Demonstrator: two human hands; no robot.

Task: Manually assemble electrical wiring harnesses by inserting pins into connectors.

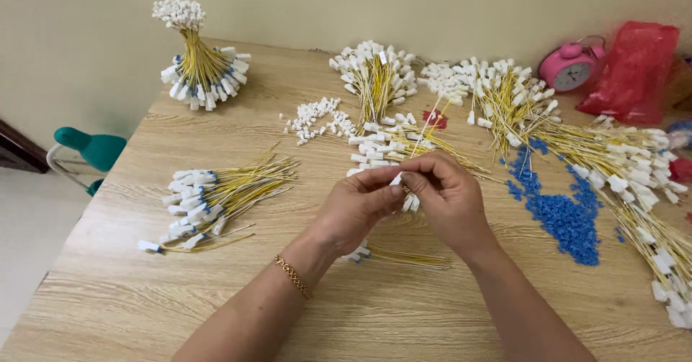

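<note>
Over the middle of the wooden table (130, 290), my left hand (357, 207) and my right hand (450, 196) meet fingertip to fingertip. Together they pinch a small white plastic connector (398, 180) on a thin yellow wire. More white-tipped yellow wires (404, 257) hang below my left palm and lie on the table. A gold bracelet (292, 275) circles my left wrist. Just beyond my fingers lies a loose pile of white-capped wires (382, 146).
A bundle of wires (216, 196) lies at the left, a tied upright bundle (198, 59) at the far left. More bundles (375, 70) and a long heap (620, 160) lie behind and right. Small blue pieces (566, 218), white pieces (317, 117), pink clock (573, 66), red bag (634, 66).
</note>
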